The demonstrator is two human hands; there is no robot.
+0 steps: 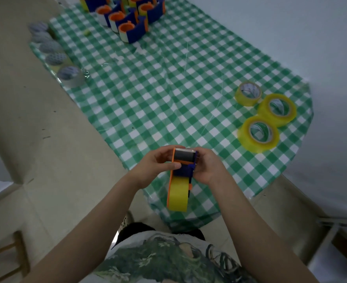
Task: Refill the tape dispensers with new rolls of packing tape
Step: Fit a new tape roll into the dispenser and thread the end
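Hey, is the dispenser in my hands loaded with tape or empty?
Loaded. A yellow roll sits in the dispenser, between its orange and blue sides.

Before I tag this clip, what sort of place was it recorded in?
Probably a plain room at home or a small workshop: a green checked tablecloth, a bare pale floor, and tape rolls and dispensers set out in batches.
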